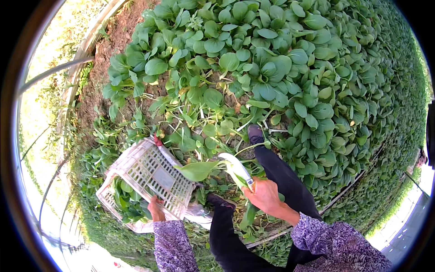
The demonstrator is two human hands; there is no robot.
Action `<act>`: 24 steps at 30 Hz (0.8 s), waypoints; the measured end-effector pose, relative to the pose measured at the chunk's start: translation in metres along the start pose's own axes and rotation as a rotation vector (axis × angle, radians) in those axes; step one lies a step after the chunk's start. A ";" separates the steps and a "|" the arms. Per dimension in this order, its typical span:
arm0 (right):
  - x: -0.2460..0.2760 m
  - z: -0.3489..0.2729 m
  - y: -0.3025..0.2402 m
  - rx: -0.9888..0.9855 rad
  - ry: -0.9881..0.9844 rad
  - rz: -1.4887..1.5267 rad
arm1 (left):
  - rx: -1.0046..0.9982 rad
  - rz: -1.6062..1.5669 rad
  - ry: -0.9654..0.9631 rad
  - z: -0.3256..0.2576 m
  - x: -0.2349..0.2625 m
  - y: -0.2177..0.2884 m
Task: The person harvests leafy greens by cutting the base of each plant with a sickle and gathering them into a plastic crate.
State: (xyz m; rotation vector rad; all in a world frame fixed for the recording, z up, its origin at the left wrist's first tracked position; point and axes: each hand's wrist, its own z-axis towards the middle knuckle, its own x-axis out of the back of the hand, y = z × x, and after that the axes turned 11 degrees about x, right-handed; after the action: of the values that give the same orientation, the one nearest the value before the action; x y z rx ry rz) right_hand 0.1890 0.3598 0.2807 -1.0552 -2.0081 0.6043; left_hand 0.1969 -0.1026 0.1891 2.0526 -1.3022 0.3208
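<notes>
leafy crop [317,59], fingers [259,194] gripping sickle [236,170]

The right hand [266,196] covers the grip end of a sickle [237,169]; a crate [162,178] partly screens its greens [127,187]; the lower edge crops both sleeves [174,247].

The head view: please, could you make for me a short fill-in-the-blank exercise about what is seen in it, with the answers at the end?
1. The knife in the right hand has a blade that is not straight but ____.
2. The left hand is at a plastic crate coloured ____.
3. The leaves inside the crate are ____.
4. The patterned sleeves are ____ and white.

Missing words: curved; white; green; purple.
</notes>
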 end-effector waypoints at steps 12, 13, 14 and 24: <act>0.028 0.005 0.092 -0.363 0.707 0.295 | 0.163 0.205 -0.347 -0.261 -0.269 -0.020; 0.034 0.004 0.097 -0.411 0.724 0.314 | 0.077 0.283 -0.402 -0.267 -0.288 -0.022; 0.036 0.004 0.098 -0.462 0.742 0.334 | -0.034 0.349 -0.446 -0.274 -0.301 -0.026; 0.028 -0.013 0.089 -0.498 0.954 0.385 | -0.102 0.377 -0.215 -0.242 -0.352 -0.046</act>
State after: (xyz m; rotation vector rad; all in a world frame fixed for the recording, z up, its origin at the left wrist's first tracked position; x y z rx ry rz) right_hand 0.2311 0.4319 0.2378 -1.6413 -1.1158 -0.2453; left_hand 0.1062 0.3163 0.1627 1.7872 -1.8034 0.1970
